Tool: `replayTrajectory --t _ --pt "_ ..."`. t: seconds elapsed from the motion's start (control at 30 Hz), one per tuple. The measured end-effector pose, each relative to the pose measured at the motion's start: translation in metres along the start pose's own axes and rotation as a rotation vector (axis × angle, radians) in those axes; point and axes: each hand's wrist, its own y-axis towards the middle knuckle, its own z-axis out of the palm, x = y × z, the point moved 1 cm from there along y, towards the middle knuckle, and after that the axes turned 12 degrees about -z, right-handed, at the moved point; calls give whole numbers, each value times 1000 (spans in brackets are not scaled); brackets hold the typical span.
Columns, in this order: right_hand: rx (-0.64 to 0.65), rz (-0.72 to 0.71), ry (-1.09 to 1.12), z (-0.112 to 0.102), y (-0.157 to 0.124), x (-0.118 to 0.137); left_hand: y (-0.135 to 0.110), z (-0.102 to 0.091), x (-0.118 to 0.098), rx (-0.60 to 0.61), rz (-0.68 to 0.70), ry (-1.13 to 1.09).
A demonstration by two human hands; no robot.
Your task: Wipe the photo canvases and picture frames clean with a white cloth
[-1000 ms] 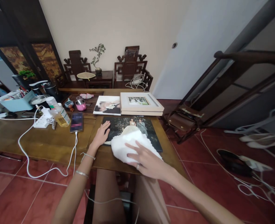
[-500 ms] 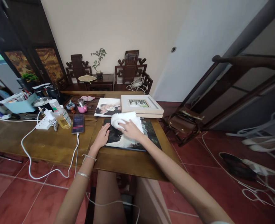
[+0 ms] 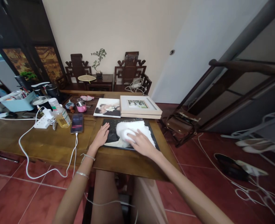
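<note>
A dark photo panel lies flat near the table's front edge, its picture partly covered by a white cloth. My right hand grips the bunched cloth and presses it onto the panel's surface, right of the middle. At the panel's left edge rests my left hand, flat with its fingers stretched out, holding nothing. Behind the panel are a photo print and a pale framed picture lying on another frame-like piece.
On the wooden table, to the left, are a charging phone, a bottle of yellowish liquid, a white power strip, a pink cup and a blue bin. A white cable hangs over the front edge.
My right hand has moved the cloth right and toward me across the panel, baring more of its upper left. My left hand stays at the panel's left edge.
</note>
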Motion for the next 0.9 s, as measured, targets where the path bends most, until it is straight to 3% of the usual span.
replayTrajectory --t 0.1,0.23,0.37,0.47,0.57,0.67,0.8,0.9 --pt "-7 115 -75 8 30 -7 1 -1 -1 -9 -31 -64" --pt "32 -82 -18 14 46 20 -2 -7 -6 -54 -86 -238" --pt "48 -316 111 9 25 47 -5 -10 -13 -75 -82 -290" --pt "78 -361 195 -1 -1 47 -7 -9 -15 -46 -70 -229" --pt "79 -222 245 -8 -21 28 -8 -5 -15 -13 -42 -125" --pt "5 -4 261 -6 -19 2 -8 -2 -13 -14 -2 -56" --pt "-121 198 270 5 22 -21 -7 -2 -11 -10 12 -32" --pt "-146 217 297 13 67 -21 -7 -2 -10 -5 27 -20"
